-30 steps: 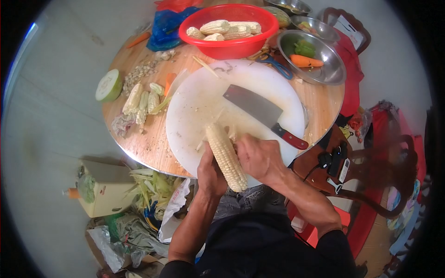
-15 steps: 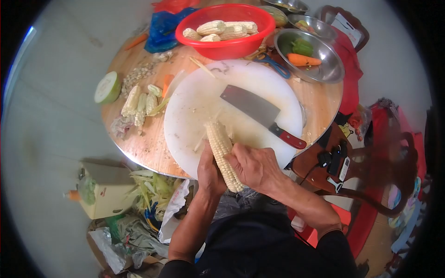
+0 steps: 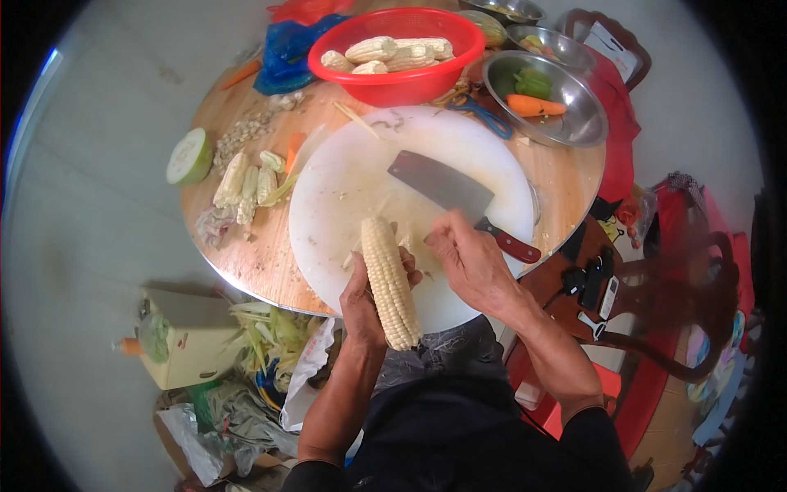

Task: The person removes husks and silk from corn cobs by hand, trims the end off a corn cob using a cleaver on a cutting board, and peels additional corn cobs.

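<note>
A husked corn cob (image 3: 387, 283) with pale kernels rests in my left hand (image 3: 363, 305), whose fingers wrap behind it near the front edge of the white round cutting board (image 3: 328, 205). To the right, apart from the cob, my right hand (image 3: 475, 261) hovers over the board with its fingers pinched together; whether something thin is between them I cannot make out. Just beyond that hand a cleaver (image 3: 443, 182) lies flat on the board, its red-brown handle pointing right. Small pale scraps and strands are scattered on the board.
Behind the board stands a red basket (image 3: 398, 82) of husked cobs. A steel bowl (image 3: 586, 123) with a carrot and green pepper is at the back right, near blue-handled scissors (image 3: 492, 120). Small cobs (image 3: 233, 180) and a cut melon (image 3: 190, 157) lie left. Husks (image 3: 270, 336) are below.
My right hand has come off the cob and moved up and right, toward the cleaver handle. The cob stays in my left hand, turned slightly more upright.
</note>
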A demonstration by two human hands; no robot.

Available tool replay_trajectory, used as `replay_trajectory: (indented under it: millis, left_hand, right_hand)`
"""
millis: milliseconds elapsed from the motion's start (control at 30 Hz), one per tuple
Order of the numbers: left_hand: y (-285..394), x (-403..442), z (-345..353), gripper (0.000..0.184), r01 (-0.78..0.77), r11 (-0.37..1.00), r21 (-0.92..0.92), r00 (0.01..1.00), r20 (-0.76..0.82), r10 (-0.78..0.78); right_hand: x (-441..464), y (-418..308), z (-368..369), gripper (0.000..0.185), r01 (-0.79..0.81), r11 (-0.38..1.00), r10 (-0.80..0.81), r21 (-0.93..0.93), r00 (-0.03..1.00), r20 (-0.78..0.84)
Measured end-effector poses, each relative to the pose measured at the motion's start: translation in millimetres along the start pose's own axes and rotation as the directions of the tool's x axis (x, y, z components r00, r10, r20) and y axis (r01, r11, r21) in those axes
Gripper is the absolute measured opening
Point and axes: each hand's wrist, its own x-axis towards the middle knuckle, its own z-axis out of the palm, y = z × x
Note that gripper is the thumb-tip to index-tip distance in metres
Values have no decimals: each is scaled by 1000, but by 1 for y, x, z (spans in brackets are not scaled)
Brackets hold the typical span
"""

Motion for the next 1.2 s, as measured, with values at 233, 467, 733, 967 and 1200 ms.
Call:
replay_trajectory:
  millis: [233, 467, 733, 967, 1200]
  left_hand:
    - [-5, 1, -1, 57, 6, 998, -65, 999, -39, -8]
    - [-2, -5, 10, 53, -28, 997, 78, 1000, 2, 28]
    - [-2, 3, -19, 52, 31, 998, -51, 997, 74, -27]
    - [-5, 2, 5, 51, 37, 996, -82, 996, -76, -43]
    - [-2, 6, -12, 52, 27, 986, -163, 999, -14, -30]
  right_hand:
    - [3, -11, 9, 32, 127, 976, -105, -177, 986, 127]
    - [3, -9, 25, 22, 330, 870, -357, -366, 934, -9]
    - [-1, 12, 15, 18, 204, 924, -252, -325, 961, -113]
    - [-13, 0, 24, 21, 332, 867, -330, -371, 941, 71]
    - [-23, 5, 18, 25, 392, 852, -402, -348, 914, 46]
